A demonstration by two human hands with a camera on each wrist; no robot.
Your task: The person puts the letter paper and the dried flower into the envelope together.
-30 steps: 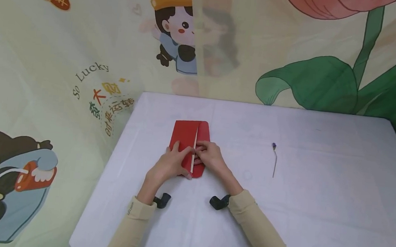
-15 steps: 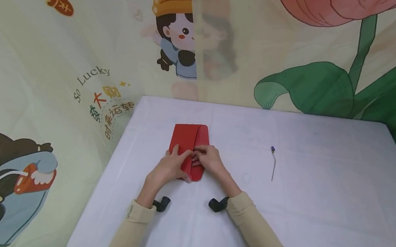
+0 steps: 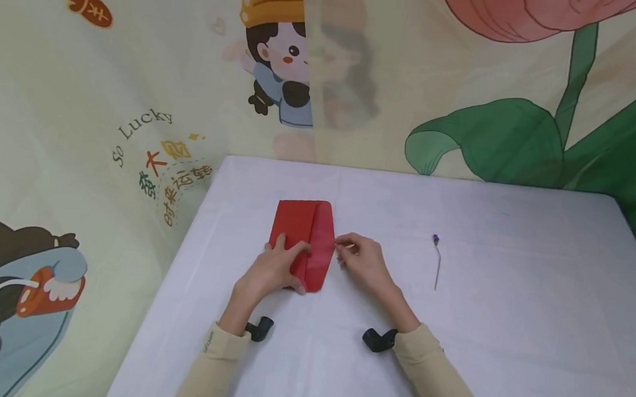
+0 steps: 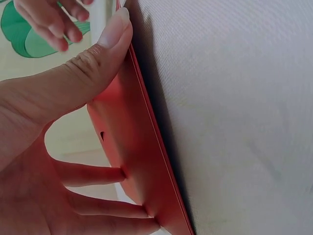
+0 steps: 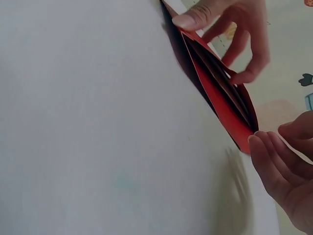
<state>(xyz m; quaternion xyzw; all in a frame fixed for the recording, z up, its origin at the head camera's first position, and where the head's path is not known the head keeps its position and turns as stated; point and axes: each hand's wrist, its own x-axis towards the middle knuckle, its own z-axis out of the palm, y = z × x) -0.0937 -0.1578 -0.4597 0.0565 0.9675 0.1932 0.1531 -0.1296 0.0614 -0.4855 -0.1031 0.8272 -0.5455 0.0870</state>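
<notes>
A red paper envelope (image 3: pixel 295 218) lies on the white table, its flap (image 3: pixel 322 240) unfolded toward the right. My left hand (image 3: pixel 269 271) presses on its body with spread fingers (image 4: pixel 98 204); the thumb lies along the near edge. Seen from the right wrist, the envelope's mouth (image 5: pixel 222 83) gapes, and a thin brownish layer shows inside; what it is cannot be told. My right hand (image 3: pixel 366 264) is just off the flap's right edge, its fingertips close together. Whether they touch the flap is unclear, and nothing shows between them.
To the right, a thin stem with a small purple flower head (image 3: pixel 436 240) lies on the white-covered table (image 3: pixel 512 316). A printed cloth (image 3: pixel 379 147) hangs behind it. Black wrist devices sit by both cuffs.
My right hand has moved right, from the envelope's mouth to the flap's outer edge. A white strip seen along the mouth a second ago no longer shows. My left hand stays on the envelope.
</notes>
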